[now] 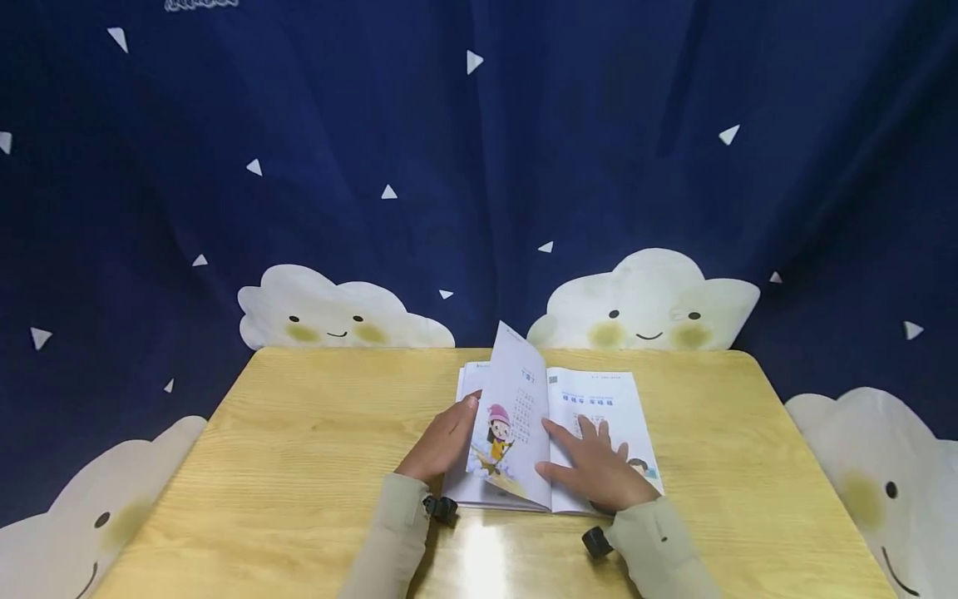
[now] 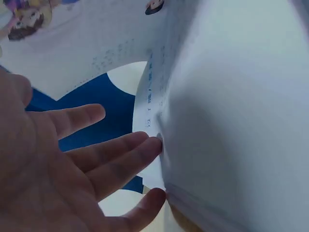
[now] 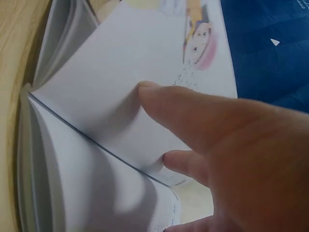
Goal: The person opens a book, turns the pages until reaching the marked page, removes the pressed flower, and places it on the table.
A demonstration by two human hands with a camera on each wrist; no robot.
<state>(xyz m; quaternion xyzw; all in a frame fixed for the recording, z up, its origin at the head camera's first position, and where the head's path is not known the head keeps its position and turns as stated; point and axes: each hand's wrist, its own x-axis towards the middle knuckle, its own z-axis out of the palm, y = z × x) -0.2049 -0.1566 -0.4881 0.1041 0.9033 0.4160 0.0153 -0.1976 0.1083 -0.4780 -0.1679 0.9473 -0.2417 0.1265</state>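
Open paper book with white printed pages [image 1: 565, 408]: laid on the table, a little right of its middle and nearer the far edge than the wearer; both far corners lie well apart from it.
Raised white leaf [image 1: 516, 424]: stood up from the gutter and leaned over the left half, with a pink-hatted cartoon figure [image 1: 497, 433] printed on the visible face.
Right-hand page [image 1: 624, 416]: lying flat, partly covered by fingers.
Left hand [image 1: 443, 437]: placed beside the leaf's free edge; in its wrist view the fingers are seen extended and parted, with fingertips set against the paper, nothing clamped.
Right hand [image 1: 604, 470]: spread wide over the right half, fingers apart; the leaf is touched by the thumb near the gutter.
Step in hand: a page turn, judged to be partly done; its direction cannot be told from one moment.
Next move: if the leaf is to be laid left, its free edge should be guided down, the left fingers withdrawn from beneath and the gutter pressed lightly.
Pale wooden table [image 1: 322, 441]: backed beyond its far edge by dark blue cloth with white triangles and smiling clouds [image 1: 479, 208].
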